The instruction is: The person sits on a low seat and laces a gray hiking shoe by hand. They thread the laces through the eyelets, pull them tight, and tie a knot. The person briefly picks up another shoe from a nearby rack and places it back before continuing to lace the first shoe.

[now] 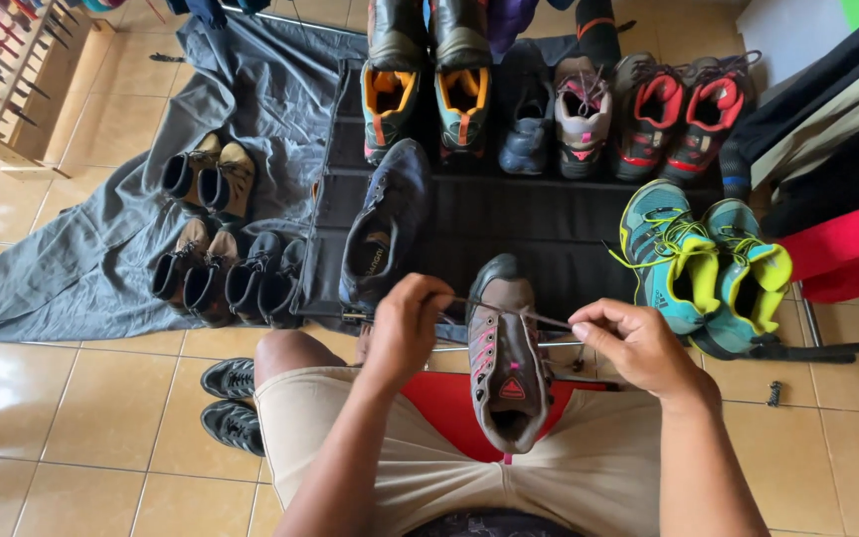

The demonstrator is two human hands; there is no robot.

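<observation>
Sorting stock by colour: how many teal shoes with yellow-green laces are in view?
2. Both teal shoes sit side by side as a pair right of the person's right hand: one nearer the hand, the other beside it. More could be hidden.

Your hands pull grey laces (pixel 509 311) on a grey-brown shoe (pixel 505 358) with pink trim and a red triangle on its tongue. At two o'clock, teal shoes (pixel 703 264) with neon-yellow laces. At ten o'clock, tan and brown boots (pixel 209 179) on a grey cloth (pixel 91 249).
</observation>
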